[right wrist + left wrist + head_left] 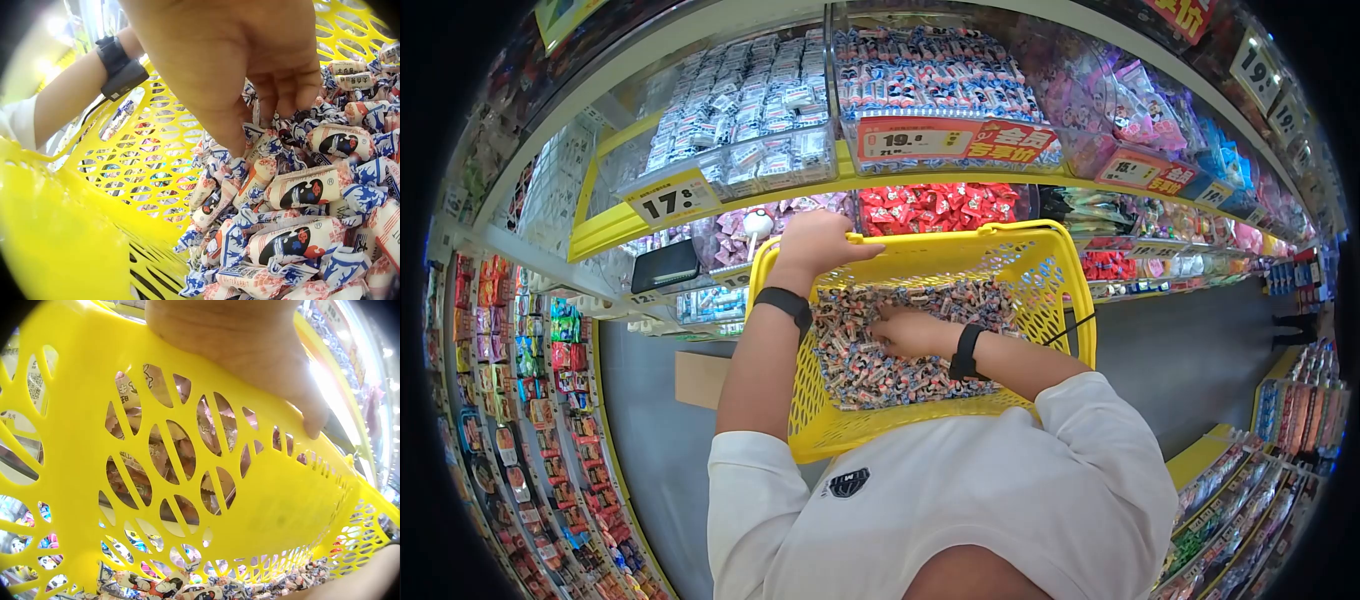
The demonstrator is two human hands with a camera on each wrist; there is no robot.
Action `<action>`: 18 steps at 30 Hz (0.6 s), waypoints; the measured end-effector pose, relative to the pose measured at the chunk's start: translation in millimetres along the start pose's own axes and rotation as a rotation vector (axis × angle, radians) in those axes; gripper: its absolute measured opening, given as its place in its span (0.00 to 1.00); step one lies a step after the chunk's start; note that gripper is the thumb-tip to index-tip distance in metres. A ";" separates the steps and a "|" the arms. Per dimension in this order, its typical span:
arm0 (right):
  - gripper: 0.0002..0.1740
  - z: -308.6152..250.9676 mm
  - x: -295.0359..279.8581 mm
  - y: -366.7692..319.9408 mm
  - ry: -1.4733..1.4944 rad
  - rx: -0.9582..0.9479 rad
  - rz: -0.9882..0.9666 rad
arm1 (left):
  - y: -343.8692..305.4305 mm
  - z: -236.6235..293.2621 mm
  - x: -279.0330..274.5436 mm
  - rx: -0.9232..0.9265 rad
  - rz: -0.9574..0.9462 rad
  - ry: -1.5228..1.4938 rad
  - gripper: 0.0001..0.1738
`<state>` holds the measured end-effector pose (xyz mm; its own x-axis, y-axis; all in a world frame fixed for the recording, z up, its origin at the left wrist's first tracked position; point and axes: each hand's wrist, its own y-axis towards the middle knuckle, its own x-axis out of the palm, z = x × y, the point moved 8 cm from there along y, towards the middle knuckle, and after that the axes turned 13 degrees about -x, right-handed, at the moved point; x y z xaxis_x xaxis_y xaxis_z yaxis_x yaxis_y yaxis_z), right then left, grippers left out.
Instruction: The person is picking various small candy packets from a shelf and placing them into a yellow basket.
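A yellow plastic basket (1055,270) stands before the person, its bottom covered by a thick layer of wrapped candies (870,375). White, blue and red twist wrappers with a rabbit picture show on these candies (306,187) in the right wrist view. My left hand (820,245) grips the basket's far left rim; from inside, the left wrist view shows this hand (244,350) over the top edge. Down among the candies is my right hand (915,332). Its thumb and curled fingers dig into the pile around several candies, fingertips partly hidden (237,69).
Behind the basket, a shelf holds bins of white-wrapped candies (745,95) and red-wrapped candies (940,207), with price tags (672,200) along its edge. A black flat case (665,265) lies left of the basket. A cardboard box (700,380) sits on the floor.
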<state>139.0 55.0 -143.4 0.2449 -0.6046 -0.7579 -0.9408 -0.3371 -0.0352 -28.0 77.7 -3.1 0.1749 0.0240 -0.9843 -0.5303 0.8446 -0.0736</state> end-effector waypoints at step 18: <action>0.09 -39.7 -67.8 16.4 0.305 -0.081 0.123 | -1.2 0.4 -1.5 0.007 0.024 -0.004 0.40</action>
<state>116.3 61.9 -66.7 0.2008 -0.8286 -0.5226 -0.9490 -0.2968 0.1060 -27.4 76.9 -1.5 0.1656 0.0465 -0.9851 -0.5283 0.8477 -0.0488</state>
